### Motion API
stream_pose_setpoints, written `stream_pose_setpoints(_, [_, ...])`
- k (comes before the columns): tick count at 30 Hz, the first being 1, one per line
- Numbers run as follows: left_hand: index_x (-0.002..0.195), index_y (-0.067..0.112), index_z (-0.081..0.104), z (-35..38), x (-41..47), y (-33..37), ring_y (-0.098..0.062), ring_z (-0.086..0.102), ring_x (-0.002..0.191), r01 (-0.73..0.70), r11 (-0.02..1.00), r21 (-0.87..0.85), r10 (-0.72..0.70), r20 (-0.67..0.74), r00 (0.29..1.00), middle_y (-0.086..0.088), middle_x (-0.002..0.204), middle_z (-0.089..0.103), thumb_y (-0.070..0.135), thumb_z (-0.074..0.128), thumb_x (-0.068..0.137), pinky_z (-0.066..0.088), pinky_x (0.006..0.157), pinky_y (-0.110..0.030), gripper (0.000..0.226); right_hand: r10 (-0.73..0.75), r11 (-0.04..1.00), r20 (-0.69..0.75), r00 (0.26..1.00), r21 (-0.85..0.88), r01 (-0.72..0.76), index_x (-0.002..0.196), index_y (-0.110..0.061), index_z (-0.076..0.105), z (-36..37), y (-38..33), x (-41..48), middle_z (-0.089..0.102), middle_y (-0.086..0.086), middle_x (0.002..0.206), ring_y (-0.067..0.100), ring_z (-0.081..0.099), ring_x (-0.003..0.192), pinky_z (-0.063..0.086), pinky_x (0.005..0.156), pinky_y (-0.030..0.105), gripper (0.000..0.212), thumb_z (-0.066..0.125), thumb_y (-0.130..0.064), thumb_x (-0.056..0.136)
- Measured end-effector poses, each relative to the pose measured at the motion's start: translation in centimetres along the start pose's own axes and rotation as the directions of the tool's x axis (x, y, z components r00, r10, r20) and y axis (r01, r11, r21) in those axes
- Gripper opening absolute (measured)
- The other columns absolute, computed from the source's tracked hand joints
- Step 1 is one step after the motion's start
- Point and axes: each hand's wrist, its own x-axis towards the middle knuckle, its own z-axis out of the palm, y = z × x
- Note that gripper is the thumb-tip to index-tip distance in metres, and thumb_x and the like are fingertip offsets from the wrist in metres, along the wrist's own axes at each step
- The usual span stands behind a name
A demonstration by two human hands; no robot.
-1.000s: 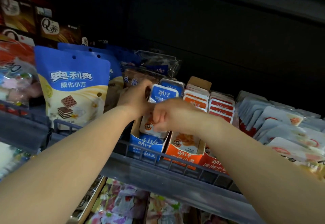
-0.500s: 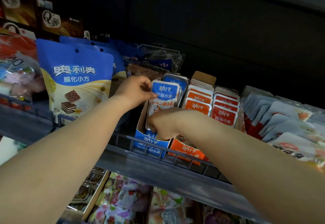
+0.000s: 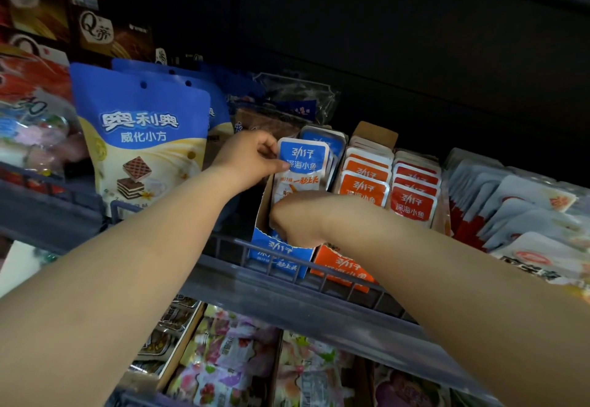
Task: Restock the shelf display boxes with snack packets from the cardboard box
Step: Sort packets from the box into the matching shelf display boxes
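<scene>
A blue display box stands on the shelf behind a wire rail. Blue-and-white snack packets stand upright in it. My left hand pinches the top left edge of the front blue packet. My right hand is closed around the lower part of the same packets, inside the box opening. To the right stand an orange display box with orange packets and a row of red packets. The cardboard supply box is out of view.
A blue Oreo wafer pouch stands left of the blue box. White and red packets fill the shelf's right side. A wire rail runs along the shelf front. Colourful candy bags lie on the shelf below.
My right hand has dropped from the packets' middle down to their lower part in the box. The blue packets now stand more upright and lower in the box. My left hand stays on their top edge.
</scene>
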Motion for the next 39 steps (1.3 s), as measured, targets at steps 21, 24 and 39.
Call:
stream_pose_setpoints(21, [0.066,0.025,0.049,0.5,-0.1,0.7,-0.011,0.051,0.083,0.033,0.999,0.024,-0.033,-0.019,0.999,0.007,0.077,0.053,0.011,0.066,0.078,0.038,0.074,-0.024,0.025,0.115,0.783,-0.223,0.968,0.620,0.049,0.065,-0.028,0.047,-2.7,3.5,-5.1,0.051,-0.010,0.074,0.002,0.048,0.071,0.041,0.066,0.015,0.027,0.055,-0.010,0.084])
stream_pose_setpoints(24, [0.065,0.024,0.049,0.4,-0.1,0.7,-0.011,0.051,0.084,0.042,0.999,-0.028,-0.042,-0.001,0.999,0.010,0.074,0.052,0.006,0.062,0.080,0.037,0.064,-0.015,0.027,0.205,0.758,-0.316,0.926,0.650,0.054,0.077,-0.020,0.057,-3.3,4.5,-5.9,0.055,-0.008,0.082,0.007,0.054,0.084,0.046,0.073,0.016,0.012,0.056,-0.013,0.086])
stream_pose_setpoints(39, [0.134,0.022,0.039,1.7,-2.9,0.4,-0.010,0.050,0.108,0.063,0.991,-0.117,-0.046,0.143,0.989,0.000,0.131,0.051,0.021,0.066,0.080,0.039,0.083,-0.020,0.061,0.522,0.816,-0.482,0.704,0.522,-0.248,0.111,-0.006,0.057,-0.6,4.8,-2.0,0.047,0.011,0.126,0.024,0.047,0.115,0.038,0.095,0.029,0.023,0.051,-0.013,0.090])
